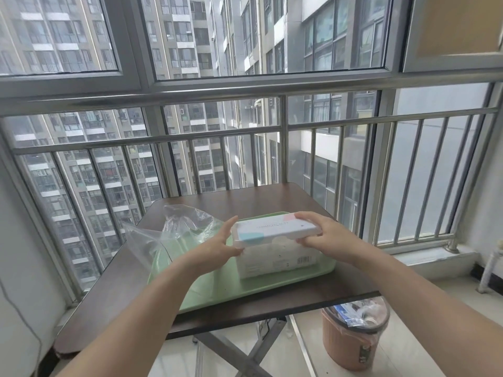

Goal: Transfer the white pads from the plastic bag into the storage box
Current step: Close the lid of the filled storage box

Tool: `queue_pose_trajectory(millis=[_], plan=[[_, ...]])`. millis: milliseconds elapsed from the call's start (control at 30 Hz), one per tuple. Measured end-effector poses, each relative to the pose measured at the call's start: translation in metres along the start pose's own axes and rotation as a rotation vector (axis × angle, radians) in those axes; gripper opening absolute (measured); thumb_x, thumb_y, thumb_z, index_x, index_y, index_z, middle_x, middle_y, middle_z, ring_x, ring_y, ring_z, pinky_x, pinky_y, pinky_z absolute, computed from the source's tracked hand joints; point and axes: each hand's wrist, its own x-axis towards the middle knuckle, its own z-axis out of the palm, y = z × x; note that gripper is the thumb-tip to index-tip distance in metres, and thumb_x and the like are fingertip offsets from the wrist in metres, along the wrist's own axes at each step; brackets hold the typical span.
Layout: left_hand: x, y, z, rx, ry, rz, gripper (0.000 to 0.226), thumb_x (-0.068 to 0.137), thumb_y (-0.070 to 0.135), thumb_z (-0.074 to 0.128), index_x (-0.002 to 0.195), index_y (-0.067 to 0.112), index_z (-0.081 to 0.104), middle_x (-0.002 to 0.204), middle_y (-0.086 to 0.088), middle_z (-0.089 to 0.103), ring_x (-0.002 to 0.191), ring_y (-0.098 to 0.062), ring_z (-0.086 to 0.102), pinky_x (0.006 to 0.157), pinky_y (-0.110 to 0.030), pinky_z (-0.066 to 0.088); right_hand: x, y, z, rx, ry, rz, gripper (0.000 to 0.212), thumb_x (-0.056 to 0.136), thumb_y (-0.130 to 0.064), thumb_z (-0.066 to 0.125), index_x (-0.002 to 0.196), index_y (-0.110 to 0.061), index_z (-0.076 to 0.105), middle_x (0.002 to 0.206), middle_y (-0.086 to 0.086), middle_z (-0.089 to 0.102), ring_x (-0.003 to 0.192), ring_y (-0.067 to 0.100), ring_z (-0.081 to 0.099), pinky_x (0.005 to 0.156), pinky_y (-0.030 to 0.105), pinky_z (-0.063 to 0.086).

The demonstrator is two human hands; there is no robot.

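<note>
- The box (280, 263) stands on a green tray (217, 292) on the worktop (272, 195). Its lid (275, 228) is held just above or on the rim; I cannot tell whether it is seated.
- The left hand (217, 242) holds the lid's left end, fingers (230, 224) fairly straight against it and thumb below. The right hand (324, 232) grips the right end, fingers curled over the top edge.
- White pads (272, 246) show as a pale mass through the box wall. The bag (177, 229) lies crumpled at the tray's left end, just beside the box. Whether any pads remain in it is not clear.
- Pads likely weigh almost nothing and are soft, so they compress and cling in a stack; a gentle pinch across a stack's flat faces should do.
- The bag is thin, limp film that collapses under a grasp; take it by the mouth edge.
- The lid looks stiff, smooth plastic and light; holding both short ends keeps it level.
- The box seems light enough to slide on the tray if pressed unevenly.
</note>
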Motion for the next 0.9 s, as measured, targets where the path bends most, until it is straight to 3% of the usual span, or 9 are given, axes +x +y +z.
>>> queue_pose_trajectory(millis=[67,167,233,333,433,533,600,800,900], plan=[[0.002,0.001,0.005,0.061,0.051,0.020,0.071,0.100,0.016,0.054,0.155,0.042,0.019,0.161,-0.005,0.031,0.141,-0.025,0.038,0.112,-0.038,0.034,0.002,-0.003,0.002,0.080,0.043,0.041,0.057,0.083,-0.022,0.071,0.133,-0.040,0.052,0.124,-0.005,0.057,0.106,0.013,0.056,0.082,0.026,0.048],[0.002,0.005,0.015,0.271,0.198,0.063,0.061,0.101,0.021,0.051,0.154,0.040,0.027,0.152,-0.003,0.046,0.121,-0.022,0.052,0.099,-0.034,0.044,0.005,-0.006,0.006,-0.025,0.095,0.029,0.058,0.084,-0.022,0.069,0.136,-0.038,0.051,0.128,-0.003,0.057,0.105,0.014,0.055,0.077,0.023,0.043],[0.000,0.008,0.013,0.405,0.233,0.083,0.061,0.102,0.023,0.051,0.155,0.037,0.026,0.156,0.000,0.041,0.131,-0.024,0.048,0.105,-0.034,0.041,0.004,-0.010,0.005,-0.112,0.054,0.010,0.060,0.087,-0.029,0.067,0.142,-0.035,0.045,0.135,-0.003,0.055,0.111,0.015,0.053,0.083,0.023,0.039],[-0.001,0.012,0.000,0.518,0.187,0.089,0.059,0.101,0.032,0.053,0.154,0.033,0.030,0.160,-0.003,0.034,0.145,-0.024,0.036,0.117,-0.040,0.031,0.002,-0.012,-0.011,-0.168,-0.129,-0.003,0.069,0.088,-0.040,0.064,0.150,-0.033,0.035,0.148,-0.010,0.042,0.127,0.011,0.043,0.098,0.026,0.036],[-0.013,0.025,-0.013,0.537,0.058,0.100,0.058,0.100,0.041,0.053,0.154,0.028,0.035,0.152,-0.003,0.046,0.134,-0.024,0.046,0.110,-0.034,0.037,-0.003,-0.017,-0.022,-0.122,-0.227,-0.020,0.084,0.077,-0.049,0.072,0.150,-0.031,0.035,0.150,-0.013,0.039,0.129,0.010,0.045,0.107,0.033,0.040],[-0.025,0.032,-0.024,0.596,-0.132,0.107,0.076,0.095,0.051,0.056,0.158,0.030,0.020,0.165,0.006,0.022,0.149,-0.018,0.026,0.120,-0.033,0.021,-0.006,-0.019,-0.020,-0.237,-0.217,-0.043,0.104,0.061,-0.059,0.078,0.150,-0.028,0.034,0.149,-0.013,0.039,0.130,0.011,0.044,0.112,0.036,0.036],[-0.029,0.032,-0.025,0.630,-0.178,0.064,0.091,0.088,0.059,0.063,0.159,0.037,0.011,0.167,0.010,0.007,0.153,-0.016,0.014,0.123,-0.036,0.012,-0.008,-0.019,-0.018,-0.302,-0.221,-0.060,0.109,0.060,-0.054,0.082,0.152,-0.024,0.031,0.149,-0.011,0.037,0.132,0.011,0.039,0.113,0.031,0.030],[-0.024,0.025,-0.007,0.760,-0.119,0.214,0.075,0.097,0.043,0.059,0.154,0.050,0.011,0.167,0.015,0.003,0.154,-0.013,0.006,0.125,-0.044,0.010,-0.013,-0.022,-0.016,-0.379,-0.124,-0.080,0.094,0.066,-0.042,0.082,0.147,-0.025,0.039,0.139,-0.008,0.048,0.124,0.015,0.047,0.105,0.031,0.038],[-0.018,0.028,-0.003,0.876,-0.042,0.204,0.067,0.103,0.034,0.049,0.157,0.043,0.011,0.166,0.014,0.005,0.153,-0.016,0.013,0.124,-0.041,0.016,-0.008,-0.026,-0.011,-0.438,-0.147,-0.125,0.062,0.075,-0.040,0.076,0.130,-0.028,0.050,0.120,-0.009,0.057,0.108,0.019,0.057,0.089,0.030,0.046]])
